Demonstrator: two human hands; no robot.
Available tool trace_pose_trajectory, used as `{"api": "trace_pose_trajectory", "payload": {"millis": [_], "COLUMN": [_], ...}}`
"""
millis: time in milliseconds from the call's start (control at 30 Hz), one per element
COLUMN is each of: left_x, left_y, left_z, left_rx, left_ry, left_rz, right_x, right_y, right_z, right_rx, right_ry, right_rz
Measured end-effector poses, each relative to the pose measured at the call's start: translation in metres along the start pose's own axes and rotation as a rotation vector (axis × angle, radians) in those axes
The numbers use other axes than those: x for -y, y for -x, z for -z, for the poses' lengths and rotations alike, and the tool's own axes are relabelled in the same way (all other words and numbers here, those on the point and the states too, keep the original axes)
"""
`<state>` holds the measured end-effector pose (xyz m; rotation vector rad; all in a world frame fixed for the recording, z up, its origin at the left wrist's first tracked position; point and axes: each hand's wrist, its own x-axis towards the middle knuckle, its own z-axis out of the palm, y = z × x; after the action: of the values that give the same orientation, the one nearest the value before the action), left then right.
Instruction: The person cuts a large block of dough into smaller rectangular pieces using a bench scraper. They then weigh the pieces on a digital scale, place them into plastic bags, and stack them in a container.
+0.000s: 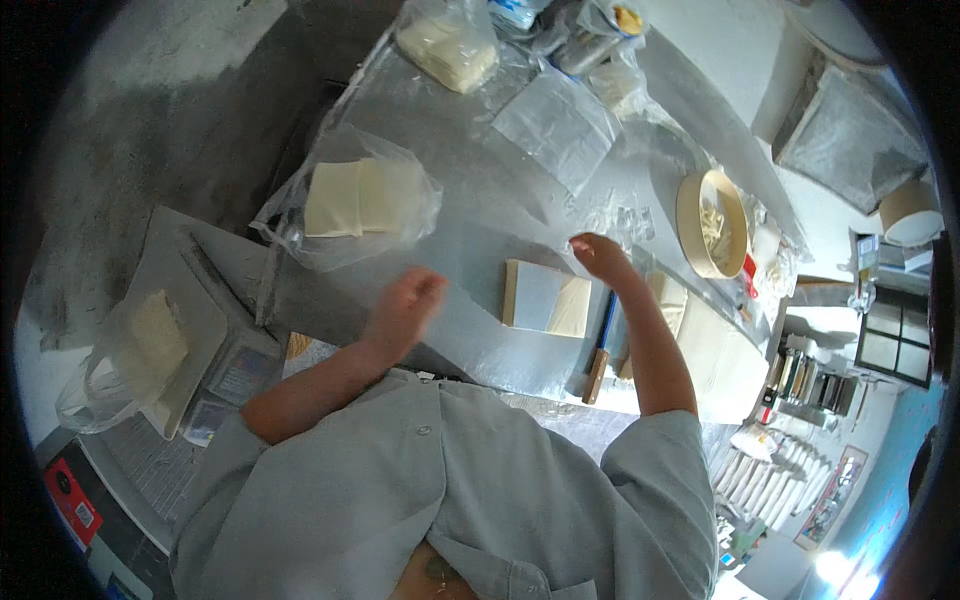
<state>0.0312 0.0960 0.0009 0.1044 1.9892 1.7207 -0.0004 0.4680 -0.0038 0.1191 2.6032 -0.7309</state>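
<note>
A square stack of pale dough sheets [571, 307], partly in bluish shadow, sits on the metal worktop [465, 217] before me. My right hand [600, 259] is just beyond its far right corner, fingers curled together, with nothing visible in them. To the left of the stack, my left hand [409, 300] is blurred by motion above the worktop; its fingers look curled and their inner side is hidden. Under my right forearm lies a knife with a wooden handle [598, 375]. Beyond my left hand, a clear plastic bag [420, 191] holds pale square dough stacks [337, 199].
Larger folded dough sheets [712, 349] lie right of the knife. A round wooden frame [686, 225] holds dough strips [714, 232]. Flour [600, 214] is scattered past my right hand. A flat plastic bag [559, 124] and a bagged dough block [450, 56] lie farther back.
</note>
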Motion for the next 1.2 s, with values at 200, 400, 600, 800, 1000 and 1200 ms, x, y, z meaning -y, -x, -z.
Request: {"api": "trace_pose_trajectory", "payload": {"millis": [200, 400, 600, 800, 1000, 1200], "left_x": [0.031, 0.070, 0.060, 0.083, 0.073, 0.018], "left_y": [0.009, 0.002, -0.008, -0.024, -0.023, -0.039], "left_z": [-0.145, -0.240, -0.277, -0.289, -0.286, -0.284], "left_rx": [0.818, 0.340, -0.014, -0.031, -0.096, -0.129], "left_ry": [0.514, 0.853, 0.718, 0.717, 0.933, 1.162], "left_rz": [0.720, 0.627, 0.790, 0.823, 0.836, 0.837], "right_x": [-0.060, -0.078, -0.098, -0.089, -0.099, -0.058], "right_y": [0.036, 0.043, 0.059, 0.039, 0.038, 0.049], "right_z": [-0.051, -0.065, -0.065, -0.049, -0.055, -0.036], "right_rx": [-0.016, -0.038, 0.031, 0.379, 0.219, 0.044], "right_ry": [-0.093, 0.069, -0.280, -0.562, -0.406, 0.021], "right_rz": [0.169, 0.155, -0.110, -0.213, -0.045, -0.085]}}
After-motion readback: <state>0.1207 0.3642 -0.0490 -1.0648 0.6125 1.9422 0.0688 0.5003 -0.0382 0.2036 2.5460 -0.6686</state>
